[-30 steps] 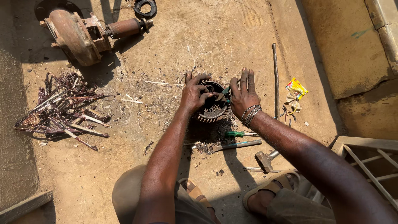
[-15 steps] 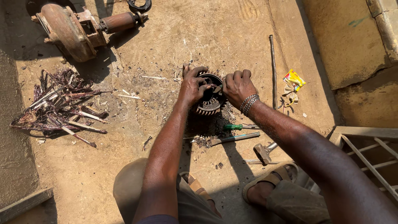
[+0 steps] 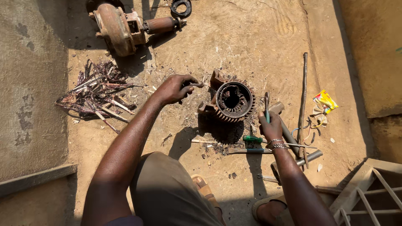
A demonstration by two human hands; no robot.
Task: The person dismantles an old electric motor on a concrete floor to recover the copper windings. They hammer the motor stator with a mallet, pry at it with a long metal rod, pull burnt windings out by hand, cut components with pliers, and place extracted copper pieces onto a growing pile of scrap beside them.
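A green-handled screwdriver (image 3: pixel 253 139) and a grey metal tool (image 3: pixel 247 150) are seen lying on the sandy ground (image 3: pixel 259 46) just on the near side of the rusty toothed gear housing (image 3: pixel 233 101). To the right of the housing, the right hand (image 3: pixel 271 124) is closed around a slim metal tool (image 3: pixel 266 105), fingers curled tight on its shaft, the tip pointing up beside the housing's teeth. A hammer (image 3: pixel 289 134) and a long thin rod (image 3: pixel 302 100) are noted further right, with a yellow wrapper (image 3: pixel 325 101) beyond them. The housing stands open side up, touched by neither hand. To its left, the left hand (image 3: pixel 175 88) is held clear, fingers pinching a small dark piece (image 3: pixel 196 84). A heap of burnt sticks (image 3: pixel 98 93) lies well left. Beyond the housing, a rusted pump body (image 3: pixel 125 26) and a black ring (image 3: pixel 181 7) are recorded.
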